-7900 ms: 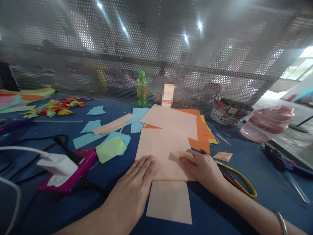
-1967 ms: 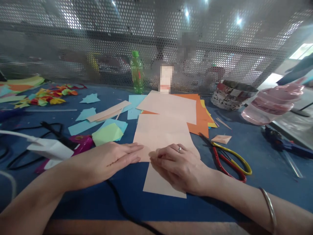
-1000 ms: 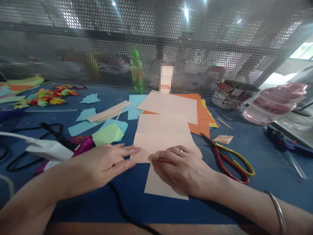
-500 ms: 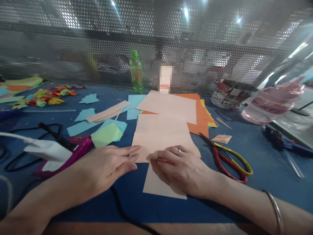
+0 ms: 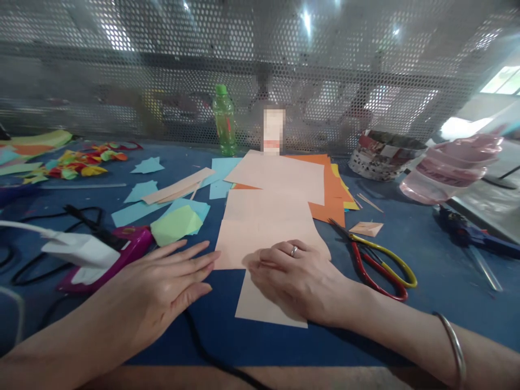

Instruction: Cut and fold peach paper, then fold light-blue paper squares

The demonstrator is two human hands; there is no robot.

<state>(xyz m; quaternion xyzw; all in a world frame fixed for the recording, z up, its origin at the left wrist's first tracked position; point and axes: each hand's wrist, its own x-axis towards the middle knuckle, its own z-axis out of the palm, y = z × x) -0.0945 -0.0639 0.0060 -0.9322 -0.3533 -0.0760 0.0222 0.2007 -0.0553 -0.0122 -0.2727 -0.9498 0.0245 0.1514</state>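
Note:
A folded pale pink paper sheet (image 5: 264,225) lies on the blue table in front of me, over another pink sheet (image 5: 254,309). My right hand (image 5: 300,279), with a ring on one finger, rests palm down on the near edge of the folded sheet, fingers curled and pressing it flat. My left hand (image 5: 162,281) hovers just left of the sheet with fingers spread, its fingertips close to the paper's left corner, holding nothing.
Red-and-yellow scissors (image 5: 377,265) lie right of my right hand. A magenta glue gun (image 5: 117,254) with black cord sits at left. Green and blue paper scraps (image 5: 176,222), orange sheets (image 5: 331,197), a green bottle (image 5: 224,119), a woven basket (image 5: 384,154) and pink plastic containers (image 5: 450,168) stand farther back.
My left hand has slid back left off the pink sheet and its fingers have spread. My right hand has stayed pressed on the sheet's near edge.

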